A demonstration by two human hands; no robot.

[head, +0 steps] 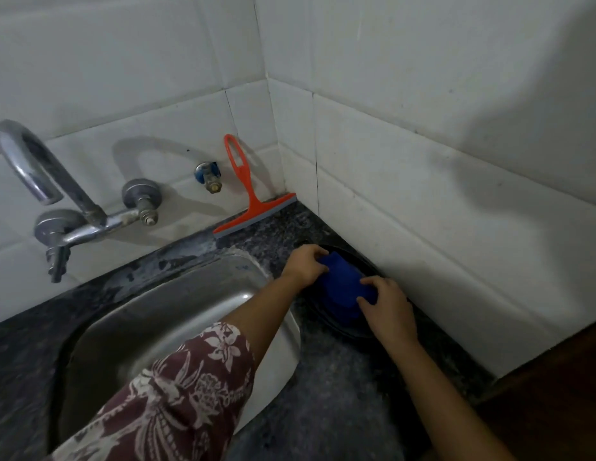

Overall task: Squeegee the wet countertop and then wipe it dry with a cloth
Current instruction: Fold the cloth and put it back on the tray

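A folded blue cloth point(342, 289) lies on a round black plate point(348, 331) against the right wall. My left hand point(305, 265) grips the cloth's far left corner, and my right hand point(386, 306) grips its near right edge. The orange squeegee point(248, 191) leans upright against the back wall tiles in the corner, its grey blade resting on the dark speckled countertop point(336, 387). Neither hand touches the squeegee.
A steel sink point(177, 314) is set into the countertop at left, under my left forearm. A chrome tap point(57, 197) and a small valve point(208, 176) stick out of the back wall. White tiled walls meet in the corner. The counter ends at the right front.
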